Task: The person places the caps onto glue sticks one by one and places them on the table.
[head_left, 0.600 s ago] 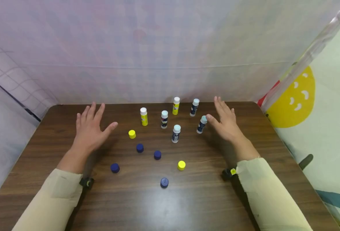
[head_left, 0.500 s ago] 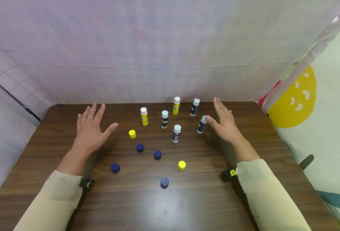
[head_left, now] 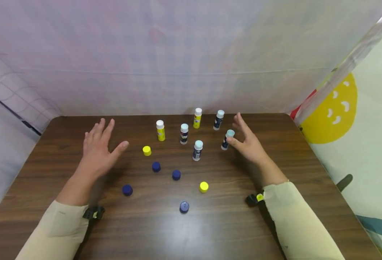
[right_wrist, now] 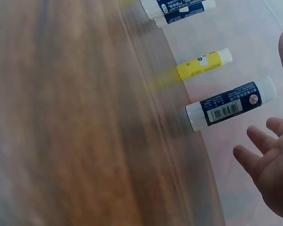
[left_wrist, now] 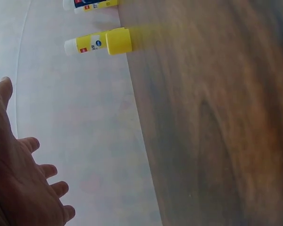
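Note:
Several glue sticks stand upright on the table: a yellow one (head_left: 161,130) at left, another yellow one (head_left: 197,118) at the back, and navy ones, including a front one (head_left: 197,151) and a rightmost one (head_left: 224,143). Loose caps lie nearer the front, among them a yellow cap (head_left: 146,151) and a navy cap (head_left: 127,190). My left hand (head_left: 96,155), fingers spread, hovers left of the caps and holds nothing. With its thumb overlapping the rightmost navy stick in the head view, my right hand (head_left: 250,144) is also unfilled; whether they touch I cannot tell.
More caps, a navy one (head_left: 184,207) and a yellow one (head_left: 203,187), lie toward the front of the brown wooden table (head_left: 139,234). A pale curtain (head_left: 129,72) hangs along the back edge. Each sleeve cuff has a small black device below it.
My right hand has shifted slightly left, its thumb now in front of the rightmost navy glue stick. My left hand has drifted a little left and nearer. The glue sticks and caps stay put.

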Motion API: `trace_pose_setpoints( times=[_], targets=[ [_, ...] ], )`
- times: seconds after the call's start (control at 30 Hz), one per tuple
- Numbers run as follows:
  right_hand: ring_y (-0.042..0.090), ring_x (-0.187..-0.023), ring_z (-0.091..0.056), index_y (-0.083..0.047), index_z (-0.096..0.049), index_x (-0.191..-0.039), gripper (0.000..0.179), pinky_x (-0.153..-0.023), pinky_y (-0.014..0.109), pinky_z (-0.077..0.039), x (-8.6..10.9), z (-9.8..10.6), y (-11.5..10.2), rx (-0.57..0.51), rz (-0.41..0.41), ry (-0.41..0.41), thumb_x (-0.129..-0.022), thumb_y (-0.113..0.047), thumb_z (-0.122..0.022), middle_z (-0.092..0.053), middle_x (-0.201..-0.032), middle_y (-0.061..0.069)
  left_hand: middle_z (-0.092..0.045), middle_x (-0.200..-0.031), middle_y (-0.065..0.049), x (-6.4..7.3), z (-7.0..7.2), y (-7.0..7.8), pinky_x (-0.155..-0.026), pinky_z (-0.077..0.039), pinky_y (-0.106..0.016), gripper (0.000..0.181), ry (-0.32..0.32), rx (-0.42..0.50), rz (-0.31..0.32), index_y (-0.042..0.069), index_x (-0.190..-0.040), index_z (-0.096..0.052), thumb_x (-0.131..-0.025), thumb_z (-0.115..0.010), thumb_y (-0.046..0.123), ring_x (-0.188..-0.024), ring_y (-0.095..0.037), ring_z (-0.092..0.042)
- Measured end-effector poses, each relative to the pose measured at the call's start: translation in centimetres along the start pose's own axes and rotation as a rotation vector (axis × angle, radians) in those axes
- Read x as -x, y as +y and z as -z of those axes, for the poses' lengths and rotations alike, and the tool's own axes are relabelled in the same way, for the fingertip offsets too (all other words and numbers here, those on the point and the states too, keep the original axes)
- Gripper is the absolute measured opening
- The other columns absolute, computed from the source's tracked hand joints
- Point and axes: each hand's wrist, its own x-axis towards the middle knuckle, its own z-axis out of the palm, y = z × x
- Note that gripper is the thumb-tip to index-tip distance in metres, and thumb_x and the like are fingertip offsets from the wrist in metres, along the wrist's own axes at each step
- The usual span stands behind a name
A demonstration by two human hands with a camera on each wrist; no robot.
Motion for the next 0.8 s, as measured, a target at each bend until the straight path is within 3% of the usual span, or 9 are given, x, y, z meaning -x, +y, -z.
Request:
trace_pose_setpoints(
  times=[0.13, 0.33, 0.43, 0.57, 0.8],
  targets=[
    [0.037, -0.155, -0.034, -0.033, -0.01, -0.167, 0.094, -0.124, 0.062, -0.031, 0.0, -0.3, 0.1, -0.119, -0.005, -0.005, -0.099, -0.013, -0.072, -0.023, -0.173, 0.01, 0.001, -0.174, -0.023, 0.2, 0.3, -0.2, -0.126, 0.006, -0.07, 0.092, -0.014, -0.003, 0.001, 0.015, -0.168, -0.007, -0.103, -0.042, 0.07, -0.159, -0.049, 0.0],
    [0.038, -0.151, -0.039, -0.024, -0.018, -0.167, 0.093, -0.124, 0.055, -0.034, 0.0, -0.9, 0.5, -0.214, -0.032, -0.011, -0.096, -0.004, -0.073, -0.031, -0.17, 0.014, 0.003, -0.174, -0.022, 0.6, 0.9, -0.9, -0.126, 0.003, -0.072, 0.09, -0.055, 0.007, 0.002, 0.016, -0.168, -0.004, -0.104, -0.045, 0.064, -0.159, -0.05, 0.0],
    [0.039, -0.15, -0.042, -0.02, -0.02, -0.167, 0.09, -0.122, 0.039, -0.041, 0.1, -1.1, 0.7, -0.27, -0.046, -0.011, -0.096, -0.002, -0.072, -0.034, -0.168, 0.016, 0.003, -0.174, -0.021, 0.8, 1.1, -1.3, -0.123, -0.002, -0.077, 0.088, -0.104, 0.035, -0.011, 0.016, -0.168, -0.003, -0.106, -0.047, 0.059, -0.158, -0.052, -0.001],
    [0.041, -0.149, -0.042, -0.018, -0.022, -0.166, 0.087, -0.109, 0.016, -0.047, 0.2, -1.4, 1.0, -0.354, -0.072, -0.02, -0.097, -0.004, -0.072, -0.035, -0.167, 0.018, 0.003, -0.175, -0.02, 1.0, 1.2, -1.4, -0.119, -0.008, -0.082, 0.086, -0.188, 0.098, -0.036, 0.018, -0.168, -0.002, -0.106, -0.051, 0.053, -0.157, -0.054, 0.0],
    [0.041, -0.148, -0.043, -0.018, -0.028, -0.165, 0.082, -0.103, 0.014, -0.051, 0.1, -1.5, 1.4, -0.397, -0.089, -0.027, -0.097, -0.009, -0.073, -0.039, -0.164, 0.019, 0.003, -0.175, -0.018, 1.5, 1.3, -1.2, -0.111, -0.022, -0.085, 0.084, -0.317, 0.167, -0.056, 0.022, -0.169, -0.003, -0.107, -0.054, 0.046, -0.157, -0.055, -0.001]
  ],
)
